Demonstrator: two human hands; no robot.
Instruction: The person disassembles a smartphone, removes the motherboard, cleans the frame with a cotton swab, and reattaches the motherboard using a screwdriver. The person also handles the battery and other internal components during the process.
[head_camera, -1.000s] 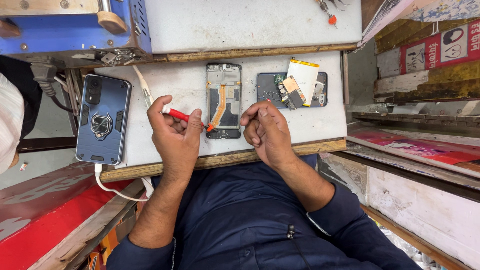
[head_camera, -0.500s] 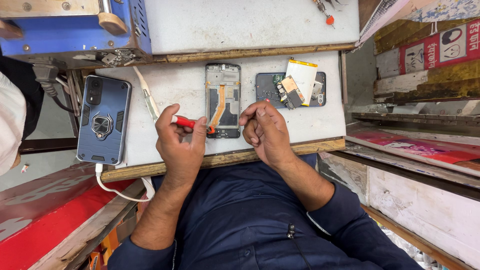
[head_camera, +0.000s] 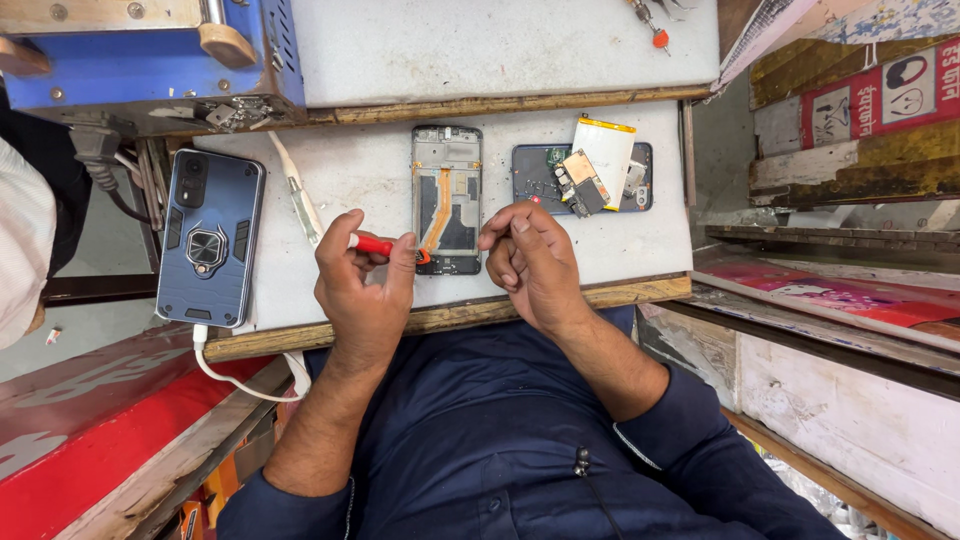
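Note:
My left hand (head_camera: 362, 292) grips a small red-handled screwdriver (head_camera: 372, 244), whose tip sits at the near end of an opened phone frame (head_camera: 447, 199) with an orange flex cable showing. My right hand (head_camera: 530, 262) hovers just right of that frame's near corner. Its fingers are curled with the fingertips pinched together, and I cannot see anything between them. Both hands rest over the white work board (head_camera: 360, 170).
A dark blue phone in a rugged case (head_camera: 211, 238) lies at the left on a white charging cable (head_camera: 232, 378). A second opened phone with a battery and loose boards (head_camera: 585, 172) lies to the right. A blue machine (head_camera: 150, 60) stands behind, with another screwdriver (head_camera: 650, 25) at the back.
My left hand has shifted slightly toward the near edge with the screwdriver, its tip staying at the frame's near end. My right hand has barely moved.

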